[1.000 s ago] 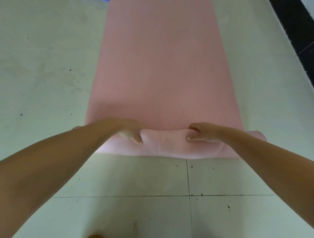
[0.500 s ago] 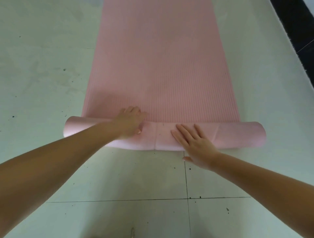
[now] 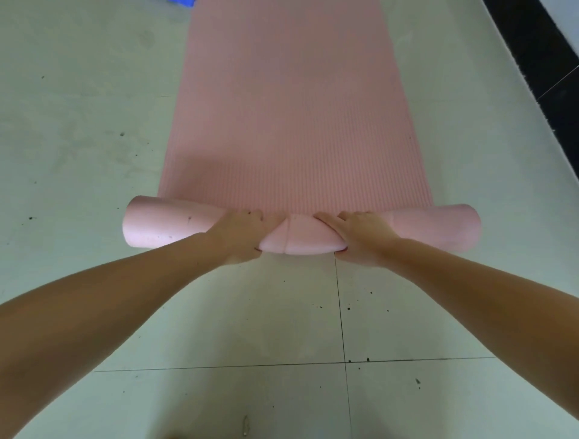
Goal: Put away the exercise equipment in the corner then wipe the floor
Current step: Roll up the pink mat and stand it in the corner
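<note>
A pink ribbed exercise mat [image 3: 291, 119] lies flat on the pale tiled floor and runs away from me. Its near end is rolled into a thick tube [image 3: 156, 224] that spans the mat's width and sticks out on both sides. My left hand [image 3: 241, 233] grips the roll left of its middle, fingers over the top and thumb below. My right hand [image 3: 360, 236] grips it just right of the middle the same way. The roll bulges toward me between the two hands.
The pale floor tiles [image 3: 94, 125] are speckled with dark dirt spots. A black strip [image 3: 545, 65] borders the floor at the far right. A scrap of something blue [image 3: 183, 3] shows at the top edge beside the mat.
The roll has grown thicker and moved farther along the mat. My right hand went from lying flat on the roll to gripping it, and both hands now squeeze its middle.
</note>
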The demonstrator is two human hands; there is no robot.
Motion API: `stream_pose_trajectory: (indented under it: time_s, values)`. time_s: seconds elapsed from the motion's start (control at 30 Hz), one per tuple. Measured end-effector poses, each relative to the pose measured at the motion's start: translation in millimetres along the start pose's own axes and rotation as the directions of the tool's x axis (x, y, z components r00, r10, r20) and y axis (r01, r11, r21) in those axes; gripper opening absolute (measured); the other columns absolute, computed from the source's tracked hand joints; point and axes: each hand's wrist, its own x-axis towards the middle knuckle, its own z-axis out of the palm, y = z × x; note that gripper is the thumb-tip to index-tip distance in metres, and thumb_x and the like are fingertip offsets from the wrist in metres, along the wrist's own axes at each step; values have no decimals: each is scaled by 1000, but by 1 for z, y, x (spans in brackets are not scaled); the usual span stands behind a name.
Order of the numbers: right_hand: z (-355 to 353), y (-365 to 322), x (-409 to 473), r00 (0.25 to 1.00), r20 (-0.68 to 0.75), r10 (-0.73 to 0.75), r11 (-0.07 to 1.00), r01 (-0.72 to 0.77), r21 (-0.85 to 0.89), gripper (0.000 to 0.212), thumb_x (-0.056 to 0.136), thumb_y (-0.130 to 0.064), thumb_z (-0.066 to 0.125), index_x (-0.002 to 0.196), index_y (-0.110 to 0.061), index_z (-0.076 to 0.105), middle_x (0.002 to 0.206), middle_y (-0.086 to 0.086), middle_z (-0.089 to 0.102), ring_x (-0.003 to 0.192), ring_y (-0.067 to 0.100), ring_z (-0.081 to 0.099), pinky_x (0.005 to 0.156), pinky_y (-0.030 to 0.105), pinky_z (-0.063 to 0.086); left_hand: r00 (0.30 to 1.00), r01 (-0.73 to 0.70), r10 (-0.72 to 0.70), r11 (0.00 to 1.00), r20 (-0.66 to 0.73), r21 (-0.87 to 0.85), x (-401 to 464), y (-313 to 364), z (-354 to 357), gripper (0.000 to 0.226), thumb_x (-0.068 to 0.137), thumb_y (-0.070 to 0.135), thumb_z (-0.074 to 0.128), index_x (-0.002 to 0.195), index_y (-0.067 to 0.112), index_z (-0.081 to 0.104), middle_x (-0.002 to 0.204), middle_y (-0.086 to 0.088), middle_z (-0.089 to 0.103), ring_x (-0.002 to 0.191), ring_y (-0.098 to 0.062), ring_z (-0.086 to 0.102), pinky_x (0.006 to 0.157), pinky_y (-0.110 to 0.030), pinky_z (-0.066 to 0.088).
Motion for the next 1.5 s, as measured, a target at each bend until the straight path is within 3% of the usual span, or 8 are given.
stream_pose_trajectory:
  time_s: [0.17,0.3,0.47,0.67,1.07,1.2,1.37,1.5]
  values:
    - [-11,-9,-28,993,-108,-55,998,56,0,65,85,-30,53,144,-32,27,102,6,59,85,30,61,70,36,50,981,-65,72,997,-182,47,-26,8,-8,74,86,30,57,150,25,19,104,-8,59,86,-28,61,62,-29,39]
    - [-17,-18,-48,991,-112,-77,997,73,-40,64,87,-31,52,145,-33,27,103,4,60,85,29,62,60,29,38,924,-162,178,984,-338,74,-45,13,-1,92,47,27,85,129,19,42,64,-4,60,41,-23,56,33,-22,35]
    - [-3,-33,-78,994,-25,-106,994,106,4,65,85,-32,53,145,-33,27,103,3,60,85,28,61,60,29,37,927,-207,209,977,-312,40,-71,33,18,89,47,33,83,125,21,42,62,1,59,39,-20,53,33,-20,31]
    - [-1,-61,-89,976,154,-158,985,144,95,59,85,-32,52,139,-38,32,104,0,61,87,23,58,61,28,31,977,-155,173,978,126,-142,-100,45,11,70,87,36,49,147,39,11,110,3,56,93,-20,57,64,-26,33]
    - [-12,-9,-2,781,615,-113,876,-215,433,75,80,-38,71,144,-33,31,142,-7,43,127,18,44,106,38,34,778,158,196,858,597,-488,-16,-23,6,89,58,56,72,138,37,37,135,7,51,120,-17,51,105,-39,40]
    - [-10,16,3,867,497,33,817,-310,487,72,83,-50,65,144,-30,32,140,-4,45,123,18,46,106,36,35,903,174,-12,924,428,-340,-11,-40,-12,93,77,58,65,150,28,15,149,-5,27,136,-27,30,112,-40,29]
    - [-8,20,9,932,349,99,819,-276,504,61,86,-47,62,139,-25,41,135,0,49,120,19,48,99,31,37,974,28,-46,996,-222,-85,-42,20,-11,58,88,35,52,139,17,31,129,-19,48,117,-37,50,98,-47,38]
    - [-22,4,10,963,226,148,938,-209,276,50,91,-41,56,137,-28,40,139,1,43,127,22,43,110,42,29,997,70,-71,994,10,84,-68,55,37,127,66,71,63,145,10,-17,152,-35,4,141,-49,6,106,-68,13]
